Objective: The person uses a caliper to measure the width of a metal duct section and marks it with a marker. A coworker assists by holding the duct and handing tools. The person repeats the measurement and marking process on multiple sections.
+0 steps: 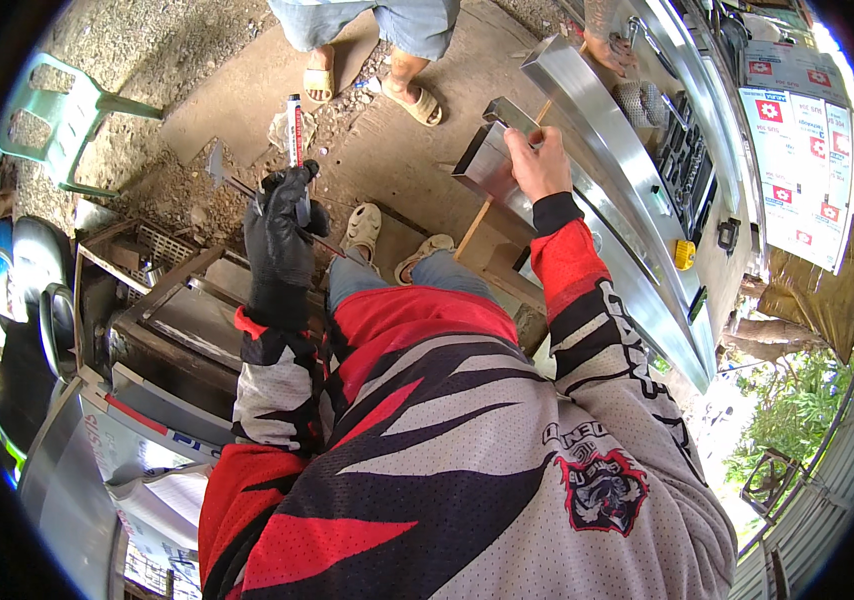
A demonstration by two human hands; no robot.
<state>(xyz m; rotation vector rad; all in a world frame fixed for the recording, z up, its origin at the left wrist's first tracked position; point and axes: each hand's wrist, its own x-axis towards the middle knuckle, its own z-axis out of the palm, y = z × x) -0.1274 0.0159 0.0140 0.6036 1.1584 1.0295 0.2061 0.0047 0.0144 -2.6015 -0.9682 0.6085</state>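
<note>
My left hand [282, 225], in a black glove, is closed around a red-and-white marker [295, 130] that points upward. The same hand holds a thin metal tool [237, 184] with a flared, jaw-like end; its exact kind is unclear. My bare right hand [539, 163] grips the near end of a shiny rectangular metal tube [488, 165], fingers over its upper edge. Beside that end, a smaller metal piece [510, 114] sticks out. A thin wooden stick [474, 229] passes below the tube.
Long shiny metal profiles [602, 130] lie to the right, near a socket set case [685, 150] and a yellow tape measure [685, 254]. Another person's hand [609, 52] and sandalled feet [412, 100] are at the far side. A green plastic chair [57, 120] and rusty metal frame [162, 290] stand left.
</note>
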